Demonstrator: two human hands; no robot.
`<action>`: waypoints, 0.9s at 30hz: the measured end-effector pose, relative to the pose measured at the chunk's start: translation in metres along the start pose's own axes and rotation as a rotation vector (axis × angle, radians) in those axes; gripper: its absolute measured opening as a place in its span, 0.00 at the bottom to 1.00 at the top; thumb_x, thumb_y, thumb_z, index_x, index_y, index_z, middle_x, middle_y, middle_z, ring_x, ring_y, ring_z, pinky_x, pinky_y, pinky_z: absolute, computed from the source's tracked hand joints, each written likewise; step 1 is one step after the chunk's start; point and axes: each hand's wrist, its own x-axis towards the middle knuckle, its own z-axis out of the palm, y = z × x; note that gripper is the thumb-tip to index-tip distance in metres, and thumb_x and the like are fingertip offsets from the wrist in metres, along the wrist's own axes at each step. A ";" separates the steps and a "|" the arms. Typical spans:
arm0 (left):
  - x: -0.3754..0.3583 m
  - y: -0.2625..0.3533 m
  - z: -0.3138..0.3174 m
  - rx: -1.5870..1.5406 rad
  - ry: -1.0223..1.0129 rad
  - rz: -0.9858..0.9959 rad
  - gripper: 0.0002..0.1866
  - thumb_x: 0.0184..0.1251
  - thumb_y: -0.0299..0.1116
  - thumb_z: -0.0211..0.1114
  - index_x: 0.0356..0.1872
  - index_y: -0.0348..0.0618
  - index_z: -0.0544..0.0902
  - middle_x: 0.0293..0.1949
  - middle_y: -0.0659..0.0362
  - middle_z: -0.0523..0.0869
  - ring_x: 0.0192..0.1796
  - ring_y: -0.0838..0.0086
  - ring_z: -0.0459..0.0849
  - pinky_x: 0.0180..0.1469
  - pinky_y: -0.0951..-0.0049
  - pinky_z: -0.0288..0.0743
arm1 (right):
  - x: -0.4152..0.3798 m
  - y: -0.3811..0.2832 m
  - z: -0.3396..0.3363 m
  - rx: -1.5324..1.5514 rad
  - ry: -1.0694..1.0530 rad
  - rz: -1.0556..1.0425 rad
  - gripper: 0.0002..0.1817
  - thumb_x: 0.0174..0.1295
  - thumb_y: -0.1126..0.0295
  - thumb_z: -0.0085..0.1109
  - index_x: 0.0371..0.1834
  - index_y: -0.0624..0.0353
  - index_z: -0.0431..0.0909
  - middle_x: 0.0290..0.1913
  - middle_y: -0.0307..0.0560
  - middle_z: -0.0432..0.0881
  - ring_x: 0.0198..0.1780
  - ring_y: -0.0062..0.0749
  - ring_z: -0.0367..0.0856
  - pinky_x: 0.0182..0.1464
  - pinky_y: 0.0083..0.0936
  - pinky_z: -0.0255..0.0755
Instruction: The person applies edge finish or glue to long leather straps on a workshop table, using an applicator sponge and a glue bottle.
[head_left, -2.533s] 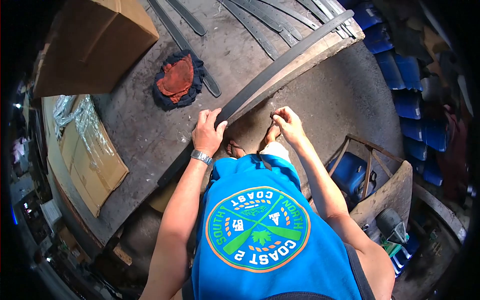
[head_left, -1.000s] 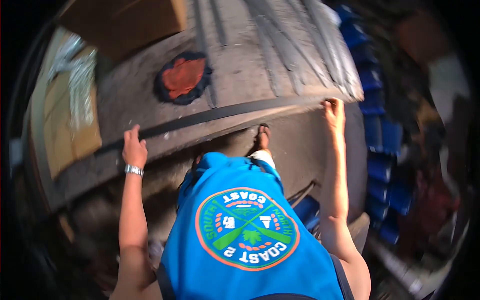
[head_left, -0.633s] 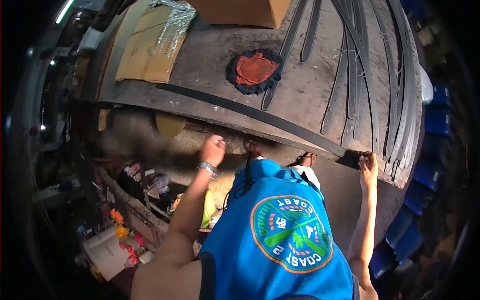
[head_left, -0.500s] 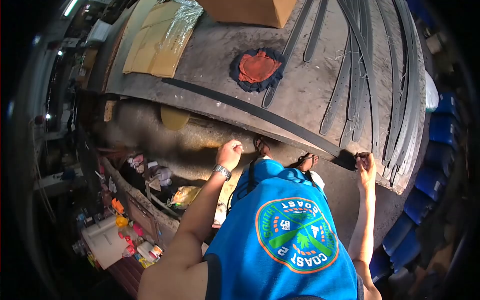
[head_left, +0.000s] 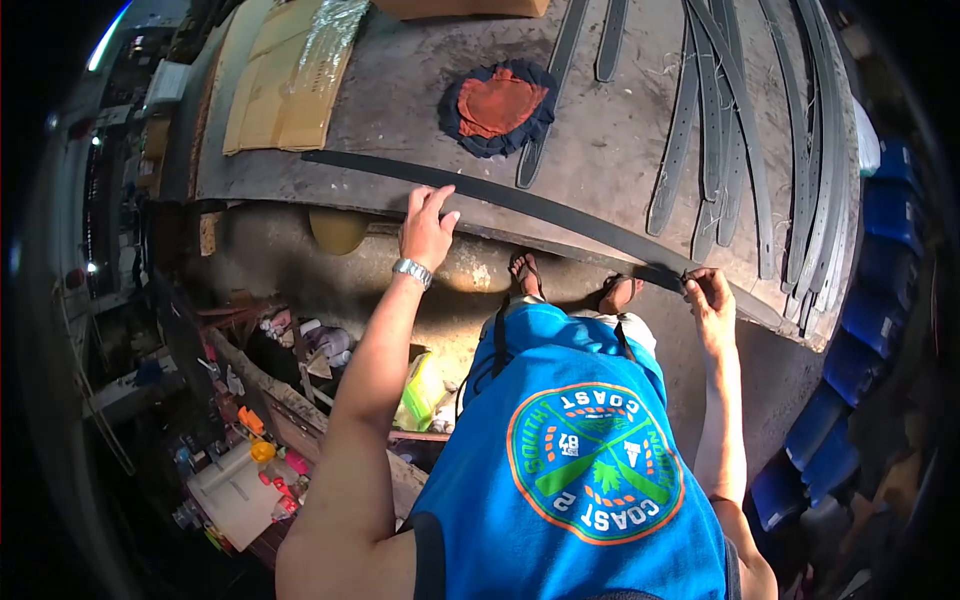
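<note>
A long black belt strap (head_left: pixel 520 205) lies along the near edge of the workbench, curving from the cardboard at left toward my right hand. My right hand (head_left: pixel 711 300) pinches its right end between thumb and fingers, where a dark shadow falls. My left hand (head_left: pixel 428 232), with a metal watch on the wrist, is open at the bench edge. Its fingers reach up to the strap's lower side, apart from each other. Beyond the strap sits a round dark cloth pad with a red centre (head_left: pixel 498 103), partly over another belt strap (head_left: pixel 535 160).
Several belt straps with punched holes (head_left: pixel 735 130) lie across the right of the workbench (head_left: pixel 400 110). Flattened cardboard (head_left: pixel 285 90) and a cardboard box (head_left: pixel 460 8) are at the back. Blue containers (head_left: pixel 880 240) line the right side; a cluttered low table (head_left: pixel 235 495) stands at left.
My left hand has moved up from below the bench edge to the strap, its fingers stretching out. My right hand has shifted slightly up and left, still at the strap's end. The view has shifted.
</note>
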 end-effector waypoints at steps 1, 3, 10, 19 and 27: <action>0.008 -0.003 0.002 -0.026 -0.038 0.007 0.25 0.59 0.30 0.72 0.60 0.54 0.80 0.56 0.52 0.75 0.58 0.54 0.78 0.56 0.59 0.76 | -0.005 0.003 0.007 0.010 0.002 0.011 0.06 0.71 0.72 0.60 0.45 0.61 0.75 0.39 0.37 0.81 0.40 0.18 0.77 0.46 0.19 0.72; 0.020 -0.007 0.006 -0.078 -0.112 0.022 0.25 0.60 0.32 0.71 0.61 0.55 0.79 0.57 0.54 0.74 0.58 0.53 0.78 0.55 0.56 0.77 | -0.013 0.004 0.023 0.030 0.011 0.033 0.06 0.70 0.72 0.60 0.46 0.61 0.75 0.39 0.37 0.81 0.41 0.17 0.77 0.46 0.18 0.72; 0.039 -0.019 0.020 -0.130 -0.155 0.120 0.24 0.58 0.30 0.72 0.58 0.55 0.82 0.58 0.54 0.73 0.59 0.57 0.78 0.57 0.62 0.75 | -0.032 0.000 0.064 0.047 0.003 0.086 0.06 0.70 0.72 0.60 0.45 0.60 0.75 0.39 0.37 0.81 0.40 0.20 0.78 0.47 0.21 0.75; 0.047 -0.019 0.017 -0.164 -0.166 0.151 0.22 0.54 0.28 0.75 0.51 0.48 0.81 0.59 0.53 0.74 0.60 0.57 0.78 0.57 0.62 0.76 | -0.030 -0.007 0.074 0.030 0.017 0.054 0.07 0.69 0.72 0.61 0.44 0.61 0.75 0.39 0.38 0.80 0.40 0.20 0.77 0.46 0.22 0.74; 0.054 -0.034 0.039 -0.317 -0.238 0.074 0.25 0.51 0.35 0.79 0.51 0.47 0.79 0.54 0.53 0.76 0.54 0.62 0.79 0.54 0.68 0.77 | 0.003 -0.005 0.067 0.035 0.079 0.051 0.08 0.69 0.67 0.61 0.45 0.56 0.76 0.39 0.34 0.81 0.36 0.16 0.76 0.34 0.17 0.69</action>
